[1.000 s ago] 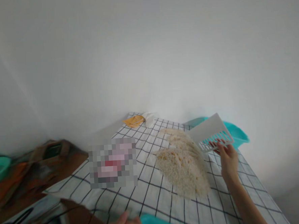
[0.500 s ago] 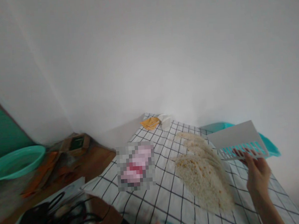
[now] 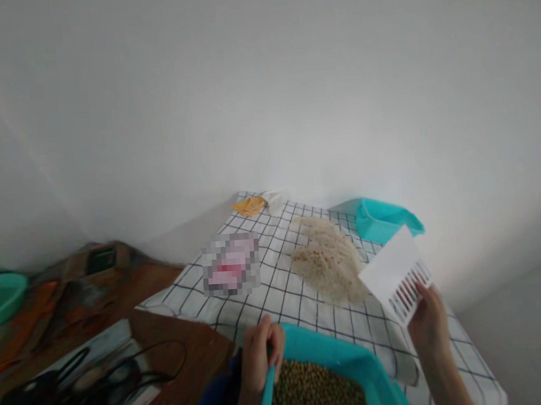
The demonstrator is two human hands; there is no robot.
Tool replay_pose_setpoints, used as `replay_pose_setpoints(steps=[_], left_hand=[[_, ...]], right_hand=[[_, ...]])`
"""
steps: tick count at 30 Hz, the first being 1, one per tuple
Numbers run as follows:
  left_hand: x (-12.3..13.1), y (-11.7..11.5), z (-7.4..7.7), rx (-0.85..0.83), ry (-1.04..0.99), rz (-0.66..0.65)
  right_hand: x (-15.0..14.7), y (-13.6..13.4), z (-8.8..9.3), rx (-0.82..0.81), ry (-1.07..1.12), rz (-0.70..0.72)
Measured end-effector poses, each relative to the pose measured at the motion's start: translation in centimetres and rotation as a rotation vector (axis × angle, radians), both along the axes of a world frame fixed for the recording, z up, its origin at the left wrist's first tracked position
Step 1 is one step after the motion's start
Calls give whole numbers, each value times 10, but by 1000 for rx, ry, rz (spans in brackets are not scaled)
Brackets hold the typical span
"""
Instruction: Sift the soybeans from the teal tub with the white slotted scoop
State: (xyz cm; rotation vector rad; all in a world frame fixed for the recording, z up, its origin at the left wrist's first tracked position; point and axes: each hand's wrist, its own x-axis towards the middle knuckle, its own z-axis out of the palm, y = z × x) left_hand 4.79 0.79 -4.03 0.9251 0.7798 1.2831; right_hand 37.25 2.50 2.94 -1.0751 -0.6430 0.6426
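My left hand (image 3: 262, 348) is closed over the left rim of a turquoise plastic tray (image 3: 327, 345) at the lower edge of the view. Small round brown-green pellets (image 3: 316, 392) lie in that tray. My right hand (image 3: 428, 321) pinches the slotted edge of a flat white slotted panel (image 3: 388, 265), held tilted above the cloth on the right. Between the hands and the wall, a pale heap of fine grains (image 3: 331, 263) with some orange-brown bits is spread on the checked cloth (image 3: 276, 288).
A second turquoise tray (image 3: 384, 220) stands at the back right by the wall. A blurred-out pink packet (image 3: 232, 263), a yellow cloth (image 3: 250, 206) and a white crumpled piece (image 3: 274, 202) lie on the cloth. Dark cables (image 3: 80, 388) and a green basin (image 3: 3, 295) are at left.
The tray of pellets has come into view at the bottom with my left hand on its rim. My right hand has turned the slotted panel and moved it left and slightly down. The view has shifted right.
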Motion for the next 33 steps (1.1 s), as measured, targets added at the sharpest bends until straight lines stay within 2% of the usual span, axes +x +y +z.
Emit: replay_pose_setpoints(steps=[2, 5, 7, 10, 14, 18, 22, 27, 33], left_hand=[[0, 0, 14, 56, -30, 24], [2, -1, 26, 113, -51, 79], [4, 0, 27, 159, -45, 78], [5, 1, 25, 225, -27, 82], [4, 2, 27, 304, 19, 75], [4, -3, 37, 392, 88, 138], [3, -9, 43, 487, 161, 207], [3, -1, 35, 553, 231, 223], [0, 5, 24, 526, 220, 243]], right_hand=[[-19, -32, -21, -104, -40, 2], [-46, -63, -40, -138, -24, -13], [-58, -74, -41, -136, -25, -66], [-66, -84, -35, -73, -145, -161], [-71, -97, -28, 5, -178, -145], [-81, -105, -26, 80, -120, -123], [-88, -104, -24, 140, -71, -166], [-88, -97, -25, 189, -3, -221], [-90, -97, -29, 200, 97, -218]])
